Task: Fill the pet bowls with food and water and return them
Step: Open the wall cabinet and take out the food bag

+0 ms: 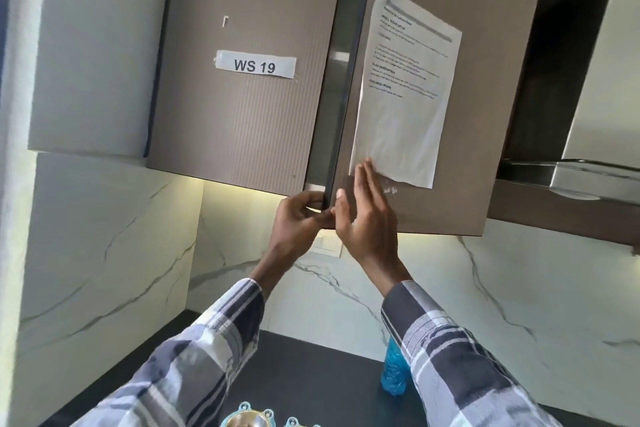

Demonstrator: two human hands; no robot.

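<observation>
Both my hands are raised to the overhead wall cabinets. My left hand (300, 218) pinches the lower inner corner of the right cabinet door (450, 191), which stands slightly ajar. My right hand (367, 218) lies flat and open against that door's front, fingertips touching the bottom of a taped paper sheet (405, 87). At the bottom edge, on the dark counter (311, 374), the light-blue rims of the pet bowls (252, 419) just show, one with a metal inner bowl. A blue plastic water bottle (393, 371) stands on the counter, partly hidden by my right sleeve.
The left cabinet door (242, 114) carries a "WS 19" label (255, 65) and stays closed. A steel range hood (588, 170) juts out at the right. White marble wall (519, 288) backs the counter, with a wall switch (327, 246) behind my hands.
</observation>
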